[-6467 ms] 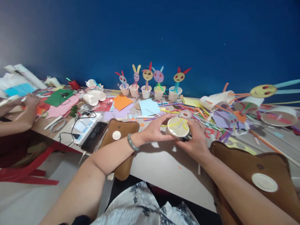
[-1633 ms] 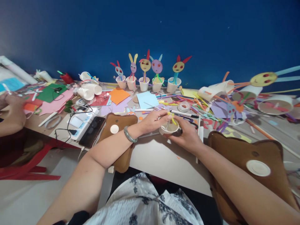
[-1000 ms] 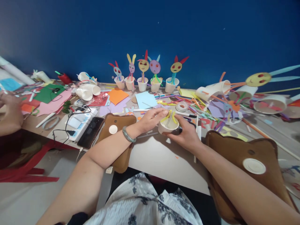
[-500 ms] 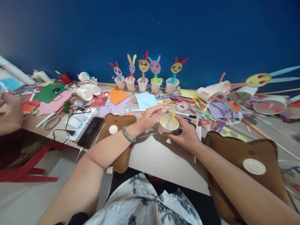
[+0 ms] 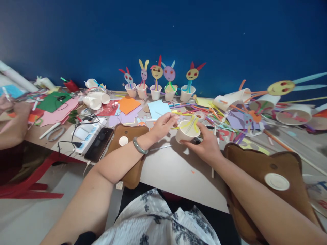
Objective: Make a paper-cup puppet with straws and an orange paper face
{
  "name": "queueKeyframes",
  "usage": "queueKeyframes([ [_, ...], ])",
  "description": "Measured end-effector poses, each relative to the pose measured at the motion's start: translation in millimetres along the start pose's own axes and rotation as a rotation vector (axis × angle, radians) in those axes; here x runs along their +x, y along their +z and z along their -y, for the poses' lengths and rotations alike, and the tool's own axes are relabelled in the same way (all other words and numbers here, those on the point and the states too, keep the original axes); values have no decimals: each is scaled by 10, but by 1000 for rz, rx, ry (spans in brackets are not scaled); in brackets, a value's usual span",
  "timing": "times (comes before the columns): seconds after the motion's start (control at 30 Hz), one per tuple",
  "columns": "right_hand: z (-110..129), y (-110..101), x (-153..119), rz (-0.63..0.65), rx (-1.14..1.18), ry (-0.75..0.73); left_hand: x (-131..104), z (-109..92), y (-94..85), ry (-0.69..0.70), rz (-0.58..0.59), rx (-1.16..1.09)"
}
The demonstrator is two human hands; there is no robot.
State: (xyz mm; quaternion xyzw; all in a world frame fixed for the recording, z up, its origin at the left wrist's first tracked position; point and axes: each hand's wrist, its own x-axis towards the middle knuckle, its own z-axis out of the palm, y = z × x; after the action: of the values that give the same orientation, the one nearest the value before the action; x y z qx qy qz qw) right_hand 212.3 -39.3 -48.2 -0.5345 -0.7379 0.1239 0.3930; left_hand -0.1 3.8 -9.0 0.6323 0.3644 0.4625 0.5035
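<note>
paper cup [image 5: 186, 136] is in the right hand [image 5: 200, 137], held just above the table [image 5: 173, 180], mouth up & tipped a bit. right hand grips it from the side, thumb low on the near wall, fingers round the far side. yellow strips [image 5: 195, 126] sit in the cup & stick up over the rim, w/ a thin clear stick b/w them.

left hand [image 5: 171, 123] is at the cup's other side, fingers bent nr the rim; can't tell if it pinches anything or touches. bracelet [image 5: 140, 145] on that wrist.

tape roll [image 5: 199, 115] is just behind the grip, partly hidden. farther back, a row of 5 white cups [image 5: 170, 96] w/ paper faces on stalks, against the blue wall [image 5: 163, 30].

left of the grip: lt blue paper [image 5: 158, 109], brown pouch [image 5: 131, 166], phone [image 5: 98, 144], pwr strip [image 5: 88, 139]. right of it: 2nd brown pouch [image 5: 258, 173]. far left, another person's hand [image 5: 20, 110] over papers.
</note>
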Motion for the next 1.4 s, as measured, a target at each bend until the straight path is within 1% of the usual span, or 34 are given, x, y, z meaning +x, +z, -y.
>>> queueKeyframes([
  [0.1,-40,-15,19,-52,-16,0,-4,-15,4,-124,10,50],
  [0.17,-49,-23,28,-65,-21,0,-8,-30,9,-203,57,51],
  [0.2,-48,-26,31,-66,-19,-1,-8,-33,11,-221,81,35],
  [0.27,-40,-28,34,-63,-15,-2,-4,-30,14,-215,95,-24],
  [0.4,-26,-25,35,-53,-25,15,14,-12,14,-205,56,-147],
  [0.5,-21,-24,37,-49,-19,19,22,-18,15,-220,55,-181],
  [0.6,-10,-28,39,-45,-8,19,20,-32,19,-213,65,-169],
  [0.73,13,-38,42,-26,8,28,12,-33,16,-223,79,-101],
  [0.9,25,-40,43,-14,32,100,0,-4,7,-233,35,-39],
  [0.97,17,-40,43,-19,26,127,-3,7,4,-200,-1,-27],
  [1.07,6,-43,44,0,37,120,-5,20,-2,-81,-23,-30],
  [1.13,11,-48,45,45,53,82,-5,25,-7,-14,8,-21],
  [1.23,32,-53,41,117,47,17,-9,28,-13,28,98,21],
  [1.3,41,-54,35,133,24,-2,-19,29,-14,15,166,30],
  [1.4,39,-53,25,153,2,-1,-37,28,-11,-71,273,9],
])
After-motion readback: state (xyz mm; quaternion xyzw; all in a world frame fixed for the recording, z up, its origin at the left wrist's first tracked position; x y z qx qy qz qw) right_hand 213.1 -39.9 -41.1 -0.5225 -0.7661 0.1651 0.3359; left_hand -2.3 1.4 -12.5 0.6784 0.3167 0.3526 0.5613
